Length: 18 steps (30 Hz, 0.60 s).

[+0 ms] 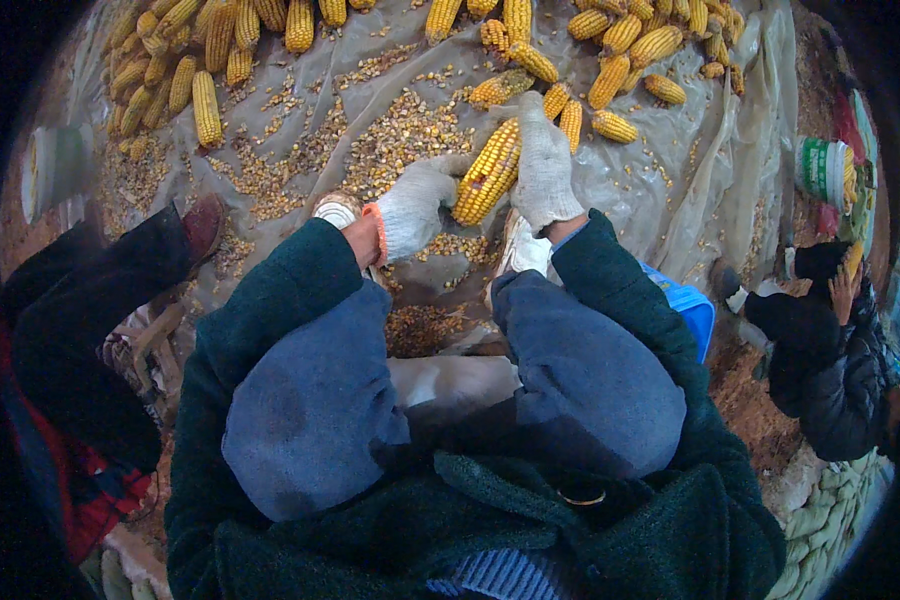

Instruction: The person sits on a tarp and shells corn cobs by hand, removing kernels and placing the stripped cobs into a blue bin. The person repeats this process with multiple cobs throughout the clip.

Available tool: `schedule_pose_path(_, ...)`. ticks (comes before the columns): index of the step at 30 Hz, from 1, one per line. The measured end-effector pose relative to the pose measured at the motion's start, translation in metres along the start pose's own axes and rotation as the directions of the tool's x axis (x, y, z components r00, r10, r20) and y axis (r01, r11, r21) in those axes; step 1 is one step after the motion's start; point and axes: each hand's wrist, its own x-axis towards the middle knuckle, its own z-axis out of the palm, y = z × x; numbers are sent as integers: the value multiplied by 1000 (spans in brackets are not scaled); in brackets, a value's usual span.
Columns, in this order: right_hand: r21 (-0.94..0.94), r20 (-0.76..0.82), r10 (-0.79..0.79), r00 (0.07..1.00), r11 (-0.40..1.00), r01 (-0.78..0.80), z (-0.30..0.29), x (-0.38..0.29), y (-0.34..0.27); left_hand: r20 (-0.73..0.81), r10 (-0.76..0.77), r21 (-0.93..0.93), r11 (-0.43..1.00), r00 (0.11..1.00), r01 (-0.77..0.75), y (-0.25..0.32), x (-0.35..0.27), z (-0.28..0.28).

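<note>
A yellow ear of dried corn (489,174) is held at a slant above the plastic sheet, between my two gloved hands. My right hand (544,165), in a pale knit work glove, grips its upper right side with the thumb pointing up along it. At the cob's lower left, my left hand (420,202) in a matching glove with an orange cuff is curled, fingers against or close beside the ear; whether it grips is unclear. A dark, bare-looking patch shows on the kernels. Loose corn kernels (405,142) lie scattered on the sheet just beyond my hands.
Piles of corn ears lie at the back left (221,34) and back right (634,41) on the plastic sheet (607,187). A blue plastic container (686,307) stands by my right elbow. People sit on both sides; the right one's hand (842,294) holds corn. Buckets stand at left (60,165) and right (821,169).
</note>
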Motion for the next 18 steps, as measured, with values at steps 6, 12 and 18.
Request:
schedule_pose_path(6,-10,-70,62,996,998,-63,-2,4,-4,-166,114,105,990,980,-98,2,-2,2)
schedule_pose_path(12,-115,151,-55,987,991,73,-5,0,0,14,317,324,895,948,-305,-3,2,-1)
schedule_pose_path(18,-518,300,245,922,853,-58,-2,-6,-16,-3,457,234,865,889,-444,-3,4,-7)
